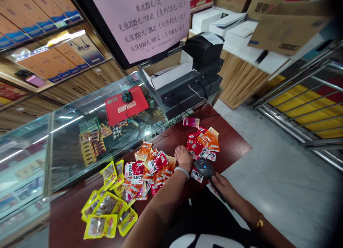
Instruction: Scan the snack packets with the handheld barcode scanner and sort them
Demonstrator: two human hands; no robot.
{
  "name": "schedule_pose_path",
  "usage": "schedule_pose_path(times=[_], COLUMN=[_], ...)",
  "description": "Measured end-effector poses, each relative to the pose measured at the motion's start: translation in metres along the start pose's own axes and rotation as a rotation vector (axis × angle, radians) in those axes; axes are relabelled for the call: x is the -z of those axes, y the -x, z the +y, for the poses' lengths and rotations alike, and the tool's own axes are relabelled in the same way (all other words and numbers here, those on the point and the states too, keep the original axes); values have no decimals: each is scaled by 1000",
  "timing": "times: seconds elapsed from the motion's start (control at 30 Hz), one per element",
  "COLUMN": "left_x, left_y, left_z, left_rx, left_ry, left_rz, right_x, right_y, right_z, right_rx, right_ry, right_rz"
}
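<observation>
My right hand [222, 185] grips a dark handheld barcode scanner [204, 168], whose head lies over a red and white snack packet [197, 175] at the front edge of the brown table. My left hand [183, 156], wearing a pale bangle, is between two piles, with its fingers curled; what they hold, if anything, is hidden. Its thumb side is against the right-hand pile of red and orange packets [197, 145]. Left of it spreads a larger pile of red and orange packets [158, 165]. Several yellow packets [108, 205] with clear windows lie farther left.
Behind the table [230, 140] runs a glass display counter [69, 140] with a red mouse pad [112, 114] and mouse [126, 96]. A monitor with a pink sign [144, 23], an open white box [174, 78] and a black printer [202, 49] stand beyond. A metal rack [302, 108] is at right.
</observation>
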State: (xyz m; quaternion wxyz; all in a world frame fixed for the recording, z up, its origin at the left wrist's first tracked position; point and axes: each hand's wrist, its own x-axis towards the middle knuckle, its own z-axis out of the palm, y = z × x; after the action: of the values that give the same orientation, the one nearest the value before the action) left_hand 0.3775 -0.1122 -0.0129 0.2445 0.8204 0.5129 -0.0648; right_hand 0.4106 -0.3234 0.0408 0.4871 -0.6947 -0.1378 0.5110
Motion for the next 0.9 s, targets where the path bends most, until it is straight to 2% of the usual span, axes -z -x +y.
schedule_pose_path(times=[0.13, 0.27, 0.37, 0.53, 0.67, 0.73, 0.77, 0.8, 0.87, 0.9], left_x=[5, 13, 17, 26, 51, 71, 80, 87, 93, 90], left_y=[4, 19, 34, 54, 65, 70, 72, 74, 76, 76], left_z=[-23, -59, -77, -88, -119, -145, -158, -169, -178, -175], left_rx=[74, 59, 35, 43, 117, 189, 209, 219, 129, 53], left_ry=[170, 321, 359, 369, 378, 299, 213, 100, -40, -77], left_rz=[-92, -115, -126, -98, -86, -16, 60, 200, 382, 401], right_x=[-2, -8, -14, -25, -27, -25, -24, -23, -19, -17], right_y=[-2, -7, -11, -15, -14, -11, -8, -5, 2, 6], right_z=[-7, -24, -37, -51, -46, -37, -32, -27, -17, -12], right_rx=[30, 98, 124, 137, 162, 153, 141, 127, 101, 89], right_ry=[6, 60, 84, 104, 155, 183, 196, 210, 233, 238], right_rz=[-17, -65, -91, -149, -199, -222, -233, -240, -233, -220])
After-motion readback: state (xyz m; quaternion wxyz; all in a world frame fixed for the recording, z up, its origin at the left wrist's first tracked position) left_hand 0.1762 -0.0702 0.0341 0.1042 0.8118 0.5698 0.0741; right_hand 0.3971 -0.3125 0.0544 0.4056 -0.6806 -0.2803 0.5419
